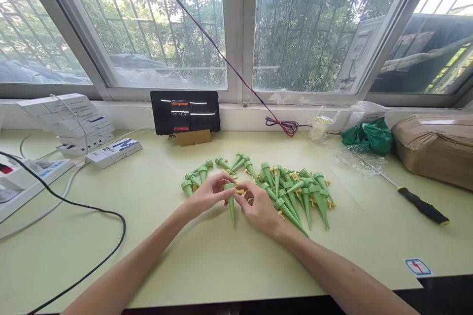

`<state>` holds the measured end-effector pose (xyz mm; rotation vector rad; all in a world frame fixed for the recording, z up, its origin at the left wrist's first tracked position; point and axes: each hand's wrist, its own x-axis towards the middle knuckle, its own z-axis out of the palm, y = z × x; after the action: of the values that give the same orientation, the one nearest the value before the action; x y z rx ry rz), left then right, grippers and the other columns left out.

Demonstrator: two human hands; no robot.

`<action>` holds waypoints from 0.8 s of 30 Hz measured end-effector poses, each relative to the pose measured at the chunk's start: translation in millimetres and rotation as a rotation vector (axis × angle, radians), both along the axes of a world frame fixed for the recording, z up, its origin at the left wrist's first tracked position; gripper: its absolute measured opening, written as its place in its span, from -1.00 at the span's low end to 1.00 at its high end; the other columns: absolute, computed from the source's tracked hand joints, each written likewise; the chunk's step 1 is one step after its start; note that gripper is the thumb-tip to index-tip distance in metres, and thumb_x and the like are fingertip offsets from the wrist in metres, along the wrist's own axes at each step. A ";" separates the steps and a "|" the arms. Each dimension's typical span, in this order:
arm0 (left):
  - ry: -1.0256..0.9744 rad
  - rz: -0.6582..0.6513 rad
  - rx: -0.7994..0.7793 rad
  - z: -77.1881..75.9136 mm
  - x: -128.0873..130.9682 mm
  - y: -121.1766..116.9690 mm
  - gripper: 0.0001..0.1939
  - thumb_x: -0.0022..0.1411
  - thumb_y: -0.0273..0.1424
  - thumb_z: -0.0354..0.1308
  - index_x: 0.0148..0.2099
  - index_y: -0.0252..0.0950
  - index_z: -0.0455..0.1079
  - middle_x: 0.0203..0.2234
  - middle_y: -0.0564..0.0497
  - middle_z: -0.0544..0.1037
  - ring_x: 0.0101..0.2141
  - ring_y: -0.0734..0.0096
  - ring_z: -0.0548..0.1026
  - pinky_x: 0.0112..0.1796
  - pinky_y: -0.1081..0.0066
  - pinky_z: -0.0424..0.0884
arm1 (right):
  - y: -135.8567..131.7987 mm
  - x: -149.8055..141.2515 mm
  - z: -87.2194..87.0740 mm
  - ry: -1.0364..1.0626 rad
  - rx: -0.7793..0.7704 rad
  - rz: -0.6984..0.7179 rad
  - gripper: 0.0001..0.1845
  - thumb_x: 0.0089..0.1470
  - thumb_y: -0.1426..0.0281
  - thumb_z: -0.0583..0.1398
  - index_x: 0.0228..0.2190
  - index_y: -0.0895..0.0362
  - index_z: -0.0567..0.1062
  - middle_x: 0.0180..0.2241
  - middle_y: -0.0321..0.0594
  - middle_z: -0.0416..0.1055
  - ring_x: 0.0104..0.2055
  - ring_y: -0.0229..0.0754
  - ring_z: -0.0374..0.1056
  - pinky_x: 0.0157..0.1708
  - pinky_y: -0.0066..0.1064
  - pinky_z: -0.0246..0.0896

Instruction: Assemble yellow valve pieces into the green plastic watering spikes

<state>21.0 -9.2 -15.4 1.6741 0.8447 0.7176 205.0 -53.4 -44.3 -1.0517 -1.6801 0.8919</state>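
Between my hands is a green plant watering spike (231, 209), its ribbed cap up and its tip pointing down. My left hand (209, 193) is closed around the cap, thumb and fingers on its left side. From the right, my right hand (258, 205) pinches the small yellow valve (239, 192) at the side of the cap. A pile of similar green spikes with yellow valves (291, 189) lies right beside my right hand. Several more spikes (192, 178) lie behind and to the left of my left hand.
A tablet (185, 113) showing a timer leans at the back on a cardboard stand (192, 138). White boxes (79, 120) and cables lie left. On the right are a screwdriver (423, 205), a green bag (369, 135) and a brown package (436, 147). The table's front edge is near.
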 end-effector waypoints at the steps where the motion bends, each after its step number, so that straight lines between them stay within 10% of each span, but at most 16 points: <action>1: -0.010 -0.004 -0.008 -0.6 0.2 0.1 -0.68 0.22 -0.17 0.24 -0.10 -0.26 0.36 -0.32 0.00 0.48 -0.43 0.45 0.47 -0.36 0.40 0.44 | 0.1 0.0 -0.3 0.000 -0.005 0.001 -0.77 0.19 0.28 0.15 -0.17 0.15 0.44 -0.25 -0.18 0.47 -0.46 -0.28 0.34 -0.49 -0.45 0.25; 11: -0.015 0.030 -0.003 0.5 0.9 0.6 -0.64 0.18 -0.14 0.26 -0.09 -0.26 0.39 -0.27 -0.02 0.50 -0.37 0.38 0.51 -0.35 0.38 0.49 | 2.5 1.4 0.3 0.034 -0.036 -0.004 -0.76 0.16 0.30 0.17 -0.16 0.16 0.43 -0.27 -0.19 0.46 -0.46 -0.29 0.34 -0.48 -0.44 0.30; 19: 0.050 0.133 0.039 -10.9 -1.1 7.5 -0.60 0.20 -0.09 0.22 -0.06 -0.27 0.40 -0.45 0.05 0.50 -0.48 0.40 0.49 -0.43 0.43 0.39 | -2.1 0.1 -1.1 -0.003 0.053 -0.017 -0.37 -0.03 0.27 0.34 0.07 0.06 0.30 0.07 -0.08 0.24 -0.20 -0.23 0.37 -0.36 -0.42 0.41; 24: 0.214 0.196 0.297 -17.9 2.4 6.5 -0.62 0.20 -0.08 0.20 -0.13 -0.30 0.44 -0.62 0.12 0.37 -0.59 0.48 0.32 -0.54 0.48 0.21 | -5.2 -0.8 -3.0 -0.111 0.082 -0.072 -0.42 0.02 0.33 0.30 0.07 0.08 0.30 0.01 -0.10 0.21 -0.33 -0.30 0.32 -0.29 -0.36 0.41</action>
<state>23.4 -2.7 -33.3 1.9769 1.1073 0.8394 204.2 -58.6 -47.3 -1.1156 -1.7439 0.7239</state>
